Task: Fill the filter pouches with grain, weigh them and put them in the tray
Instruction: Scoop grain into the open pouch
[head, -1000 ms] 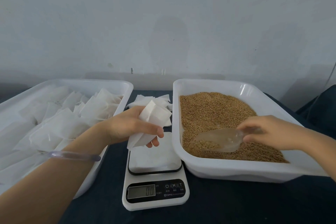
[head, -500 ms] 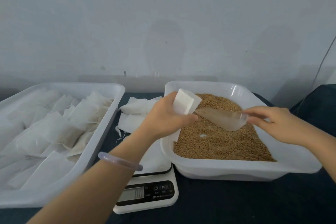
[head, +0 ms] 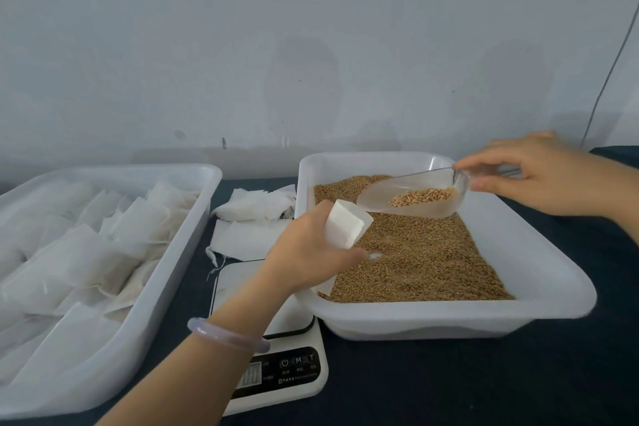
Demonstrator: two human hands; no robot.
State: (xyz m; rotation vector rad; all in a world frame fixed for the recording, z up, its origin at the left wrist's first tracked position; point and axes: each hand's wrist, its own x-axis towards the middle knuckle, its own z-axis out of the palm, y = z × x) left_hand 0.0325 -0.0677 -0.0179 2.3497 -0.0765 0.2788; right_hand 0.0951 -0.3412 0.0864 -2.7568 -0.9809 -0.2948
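Note:
My left hand holds a white filter pouch upright with its mouth open, above the near-left part of the grain tray. My right hand grips the handle of a clear plastic scoop that carries a small heap of brown grain. The scoop's lip hangs just above and right of the pouch mouth. Brown grain fills the tray below. A white digital scale sits in front, partly hidden by my left forearm.
A large white tray on the left holds several filled pouches. Empty pouches lie piled between the two trays, behind the scale. A dark cloth covers the table; a pale wall stands close behind. A thin cable hangs at the right.
My right hand lifted the scoop out of the grain and raised it with a small load. My left hand carried the pouch from above the scale to over the grain tray.

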